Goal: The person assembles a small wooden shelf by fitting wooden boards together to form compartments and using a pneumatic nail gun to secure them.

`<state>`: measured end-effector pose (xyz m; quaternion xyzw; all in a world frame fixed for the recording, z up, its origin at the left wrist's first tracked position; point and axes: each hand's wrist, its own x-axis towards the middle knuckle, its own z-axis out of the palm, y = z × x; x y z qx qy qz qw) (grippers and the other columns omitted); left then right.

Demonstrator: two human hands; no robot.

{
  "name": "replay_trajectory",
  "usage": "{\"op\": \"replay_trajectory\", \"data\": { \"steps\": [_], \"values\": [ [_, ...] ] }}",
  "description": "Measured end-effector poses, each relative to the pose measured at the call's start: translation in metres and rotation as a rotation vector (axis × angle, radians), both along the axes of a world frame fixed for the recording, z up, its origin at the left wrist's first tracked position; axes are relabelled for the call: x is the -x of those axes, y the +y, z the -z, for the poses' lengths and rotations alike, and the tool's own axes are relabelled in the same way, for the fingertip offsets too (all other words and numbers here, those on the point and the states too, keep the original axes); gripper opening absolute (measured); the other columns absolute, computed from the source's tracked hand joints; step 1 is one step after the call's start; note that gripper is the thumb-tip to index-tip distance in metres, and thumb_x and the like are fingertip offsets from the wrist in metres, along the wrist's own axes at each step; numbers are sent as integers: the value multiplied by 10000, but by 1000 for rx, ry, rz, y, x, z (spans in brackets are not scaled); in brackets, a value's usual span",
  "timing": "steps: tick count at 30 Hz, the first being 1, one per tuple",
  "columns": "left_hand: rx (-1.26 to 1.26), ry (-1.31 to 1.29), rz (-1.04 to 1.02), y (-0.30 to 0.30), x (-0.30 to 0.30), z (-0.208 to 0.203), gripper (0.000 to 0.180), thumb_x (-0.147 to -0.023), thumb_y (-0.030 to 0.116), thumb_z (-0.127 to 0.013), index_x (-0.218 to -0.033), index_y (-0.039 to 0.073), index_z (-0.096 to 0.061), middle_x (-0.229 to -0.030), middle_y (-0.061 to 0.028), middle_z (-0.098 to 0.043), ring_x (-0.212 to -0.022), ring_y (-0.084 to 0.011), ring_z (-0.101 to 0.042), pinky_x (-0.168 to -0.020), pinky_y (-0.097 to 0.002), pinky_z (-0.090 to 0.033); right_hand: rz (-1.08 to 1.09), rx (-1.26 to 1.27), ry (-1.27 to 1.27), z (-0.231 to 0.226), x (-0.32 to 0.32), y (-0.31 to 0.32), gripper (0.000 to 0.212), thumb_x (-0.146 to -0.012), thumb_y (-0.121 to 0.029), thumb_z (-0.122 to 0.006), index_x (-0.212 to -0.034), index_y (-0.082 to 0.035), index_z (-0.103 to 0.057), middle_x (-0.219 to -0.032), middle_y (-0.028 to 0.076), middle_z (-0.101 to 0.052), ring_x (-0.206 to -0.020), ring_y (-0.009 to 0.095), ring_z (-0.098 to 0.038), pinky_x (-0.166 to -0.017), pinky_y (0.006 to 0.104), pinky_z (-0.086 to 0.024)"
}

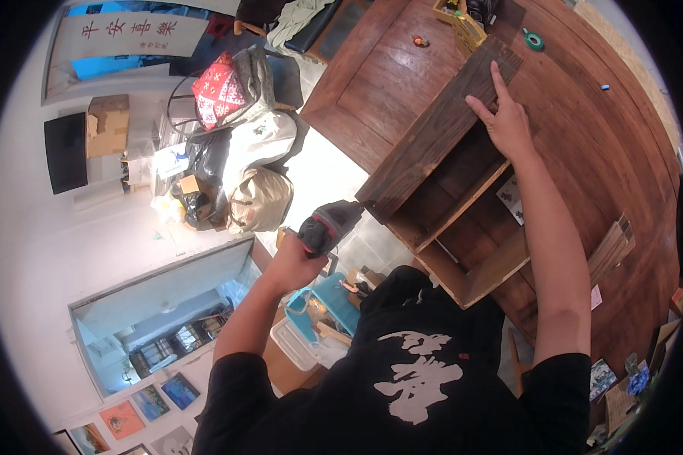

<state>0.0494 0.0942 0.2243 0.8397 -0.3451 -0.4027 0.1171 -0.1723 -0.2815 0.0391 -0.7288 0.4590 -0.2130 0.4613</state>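
Brown tabletop; left hand grips power drill at nine o'clock of wooden box, right hand splayed at one.

Can't make out tip of drill at left corner of wooden box, nor tiny red thing toward left edge of table.

A white wall flanks the pale floor beside a wooden table.
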Motion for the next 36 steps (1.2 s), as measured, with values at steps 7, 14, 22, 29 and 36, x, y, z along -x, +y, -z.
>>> {"op": "replay_trajectory", "data": {
  "steps": [7,14,22,29,36],
  "values": [
    [20,32,22,10,6,1,228,-782,66,-709,-982,-42,-686,-737,-144,-681,-696,-194,-643,-695,-386,-540,18,22,-9,3,0,2,903,-984,-483,-734,-1704,-249,-242,-1150,205,-761,-1145,345,-720,-1021,420,-510],
    [-72,3,51,1,13,-3,213,-784,64,-701,-974,-30,-682,-732,-158,-683,-686,-220,-655,-686,-390,-541,16,33,15,6,1,1,942,-948,-610,-710,-1700,-294,-239,-980,225,-752,-1026,427,-724,-958,486,-527],
    [-8,-14,80,2,12,3,211,-791,66,-695,-977,-34,-683,-733,-171,-684,-686,-236,-665,-692,-398,-546,30,64,-23,15,-1,1,938,-948,-594,-717,-1697,-281,-247,-1028,242,-756,-1077,441,-714,-992,493,-518],
    [-75,-23,82,0,12,2,232,-798,71,-701,-1006,-31,-700,-778,-189,-713,-717,-271,-699,-719,-404,-557,20,56,-26,14,0,0,948,-942,-610,-718,-1699,-285,-247,-971,198,-754,-1004,390,-734,-946,475,-533],
    [-51,-21,87,-1,13,2,229,-811,67,-700,-1021,-25,-700,-776,-185,-709,-722,-272,-698,-726,-401,-558,21,42,-12,13,-2,1,954,-943,-619,-715,-1702,-293,-236,-943,187,-747,-974,367,-736,-931,472,-536]
  ]
}}
